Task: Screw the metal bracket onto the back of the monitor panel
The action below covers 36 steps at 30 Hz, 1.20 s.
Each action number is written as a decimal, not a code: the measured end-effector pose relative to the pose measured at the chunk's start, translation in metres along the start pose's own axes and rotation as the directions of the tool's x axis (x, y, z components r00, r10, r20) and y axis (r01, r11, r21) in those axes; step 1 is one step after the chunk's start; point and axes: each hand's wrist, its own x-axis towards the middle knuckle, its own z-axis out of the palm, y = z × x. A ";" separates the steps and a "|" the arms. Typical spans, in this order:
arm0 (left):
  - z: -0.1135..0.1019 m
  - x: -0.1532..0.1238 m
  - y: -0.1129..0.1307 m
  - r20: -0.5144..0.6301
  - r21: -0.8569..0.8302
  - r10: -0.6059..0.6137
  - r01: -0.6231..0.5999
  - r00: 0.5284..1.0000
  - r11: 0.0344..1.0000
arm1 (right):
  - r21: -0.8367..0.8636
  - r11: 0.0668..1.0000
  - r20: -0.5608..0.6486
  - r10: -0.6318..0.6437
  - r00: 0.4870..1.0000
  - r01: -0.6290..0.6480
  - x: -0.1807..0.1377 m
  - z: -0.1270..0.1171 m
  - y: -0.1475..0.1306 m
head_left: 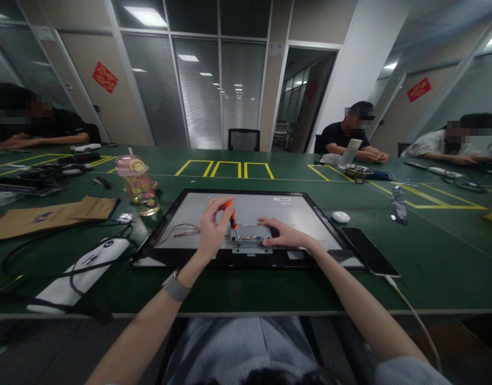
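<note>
1. An office room, shown by framed glass partitions (pixel 143 91) with grey slatted blinds (pixel 197 101) and a black mesh-backed chair (pixel 243 140).
2. Workshop signs: a long green counter (pixel 233 291) with yellow rectangular outlines (pixel 240 170), an orange-and-black screwdriver (pixel 233 218) and a flat, grey-backed, black-edged panel (pixel 254 204).

No word or number comes out legible from where I stand. A white label (pixel 282 199), with a smaller one (pixel 285 203) below it, sits on the panel (pixel 189 206) just beyond the right hand (pixel 283 234), its print too small. Left of the left hand (pixel 213 224), the bag (pixel 13 223) bears a blue logo (pixel 41 217) and, nearer me, the white strip (pixel 95 262) has blurred dark marks. Far beyond both hands, red signs (pixel 105 77) hang on the doors (pixel 83 93), their golden figures unclear.
</note>
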 end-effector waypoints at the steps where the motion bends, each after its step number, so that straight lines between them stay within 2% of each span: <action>1: 0.000 0.000 0.000 -0.008 0.016 0.014 -0.014 1.000 1.000 | 0.002 1.000 -0.001 -0.005 1.000 0.005 0.000 0.000 0.000; 9: -0.001 0.001 0.002 0.007 -0.010 0.005 -0.005 1.000 1.000 | -0.005 1.000 0.003 -0.002 1.000 0.002 0.001 0.001 0.003; 18: 0.001 0.001 -0.003 -0.072 0.033 0.053 -0.050 0.996 0.998 | 0.002 1.000 -0.001 -0.004 1.000 0.004 0.002 0.001 0.005; 24: -0.002 0.001 0.003 -0.016 -0.009 0.061 -0.061 0.998 0.998 | 0.002 1.000 0.006 -0.001 1.000 0.001 0.000 0.000 0.001; 30: 0.001 -0.001 0.003 0.050 -0.065 -0.028 0.031 0.998 0.997 | -0.013 1.000 0.002 0.016 1.000 -0.016 0.001 0.001 0.000; 36: 0.002 0.001 -0.002 -0.062 0.015 0.060 -0.059 0.996 0.998 | 0.003 1.000 0.001 -0.022 1.000 0.022 0.003 0.002 0.006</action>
